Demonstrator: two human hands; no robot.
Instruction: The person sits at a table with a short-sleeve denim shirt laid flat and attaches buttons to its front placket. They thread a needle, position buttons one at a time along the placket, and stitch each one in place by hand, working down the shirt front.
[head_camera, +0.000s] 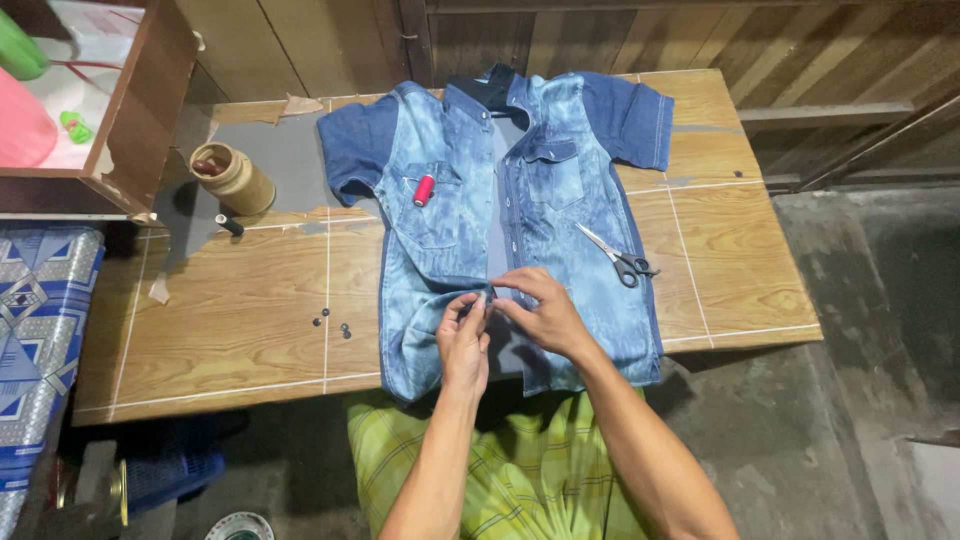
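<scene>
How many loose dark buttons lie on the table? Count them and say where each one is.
3 loose buttons on the bare table, just left of the denim shirt: one at, one at, one at. Others may be hidden under the shirt.

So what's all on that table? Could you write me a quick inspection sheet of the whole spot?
Surface: wooden table with pale marked lines and a grey patch near the back left.
Job's things: denim shirt laid flat, front open; red thread spool on it; scissors on its right side.
Clutter: wooden cup; small dark buttons on the table left of the shirt.
Grippers: left hand and right hand pinch the shirt's front edge near the hem.
Cables: nothing seen.
Surroundings: wooden plank wall; open wooden box at left; patterned blue cloth; concrete floor.
</scene>
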